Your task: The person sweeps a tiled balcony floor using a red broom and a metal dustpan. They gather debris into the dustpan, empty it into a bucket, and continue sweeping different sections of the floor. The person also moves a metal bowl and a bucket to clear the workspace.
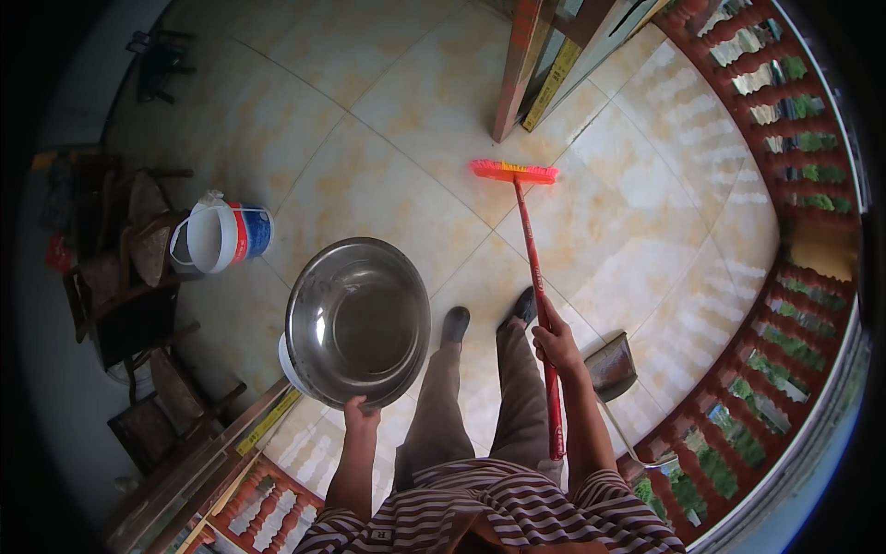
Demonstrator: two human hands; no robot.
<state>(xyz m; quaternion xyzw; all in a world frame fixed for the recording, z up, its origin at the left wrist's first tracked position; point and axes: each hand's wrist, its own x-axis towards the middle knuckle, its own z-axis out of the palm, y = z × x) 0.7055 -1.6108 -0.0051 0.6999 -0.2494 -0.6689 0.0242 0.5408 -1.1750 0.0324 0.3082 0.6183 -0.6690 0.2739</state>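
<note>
My left hand (361, 413) is closed on the near rim of a wide, round metal basin (358, 323), held in front of my left side. Its inside faces up and looks shiny, with a darker bottom. In my right hand (557, 342) is the red handle of a broom (531, 226), fingers wrapped round it. The broom's pink and yellow bristle head lies ahead of my feet on the tiled floor (406, 148). Part of a white round container (292, 362) shows from behind the basin's left edge.
A white bucket (221, 237) with a blue and red label lies tipped by stacked wooden chairs (148, 231) at left. On my right is a long-handled dustpan (612, 367). A red baluster railing (784, 120) curves along the right. Framed panels (540, 74) stand ahead.
</note>
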